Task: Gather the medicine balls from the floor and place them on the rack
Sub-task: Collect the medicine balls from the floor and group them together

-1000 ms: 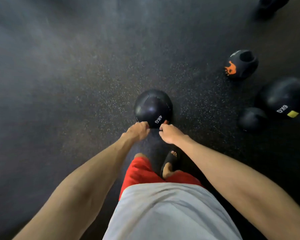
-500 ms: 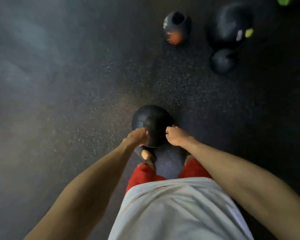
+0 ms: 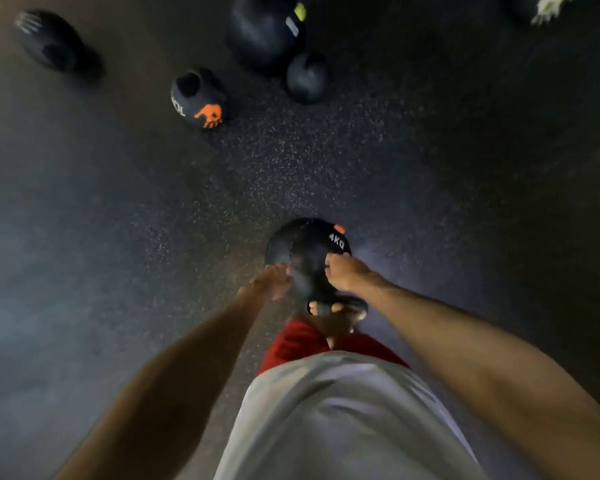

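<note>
Fingers of the left hand [image 3: 271,280] and right hand [image 3: 343,277] clamp the 4KG medicine ball [image 3: 309,244] — apparently lifted; four other balls [image 3: 198,98] lie on the floor [image 3: 118,237], rack unseen.

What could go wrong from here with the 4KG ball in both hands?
1. The left hand and right hand grip only the near side of the 4KG ball; it could slip.
2. It hangs over a sandalled foot, so a drop may hit toes.
3. The orange-marked ball and small black ball lie ahead: trip hazard.
</note>
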